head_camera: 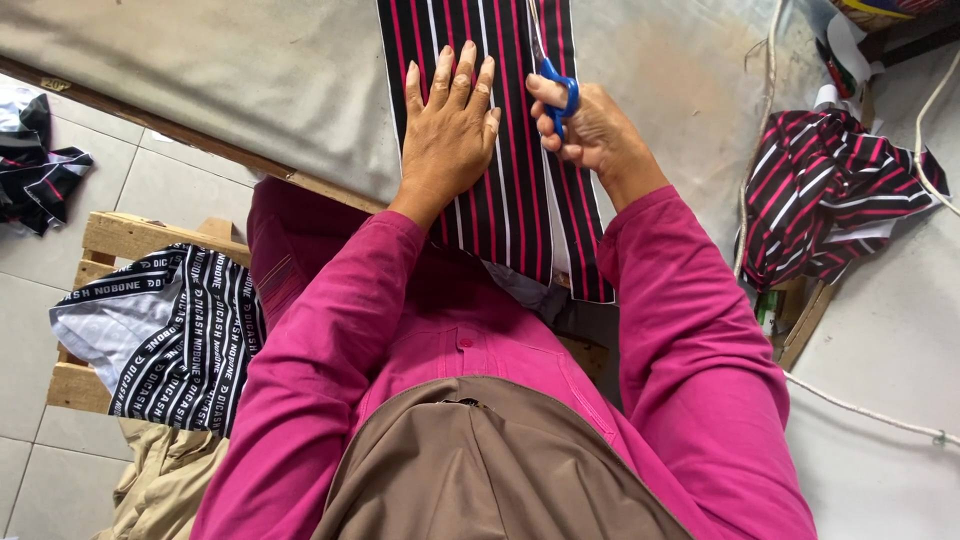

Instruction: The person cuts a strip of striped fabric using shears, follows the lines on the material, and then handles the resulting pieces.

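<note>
A strip of black fabric with red and white stripes [520, 210] lies along the grey cloth-covered table [250, 90] and hangs over its near edge. My left hand [450, 125] presses flat on the fabric with its fingers spread. Just to the right, my right hand [590, 130] grips scissors with blue handles [560, 95], whose blades point away from me along the stripes. A cut line runs down the fabric below the scissors. Both arms wear magenta sleeves.
A bundle of the same striped fabric [830, 195] sits at the right on the table. A wooden pallet [110, 240] at the left holds black cloth with white lettering [175, 340]. More dark cloth [35, 160] lies on the tiled floor. White cords [860, 405] trail at the right.
</note>
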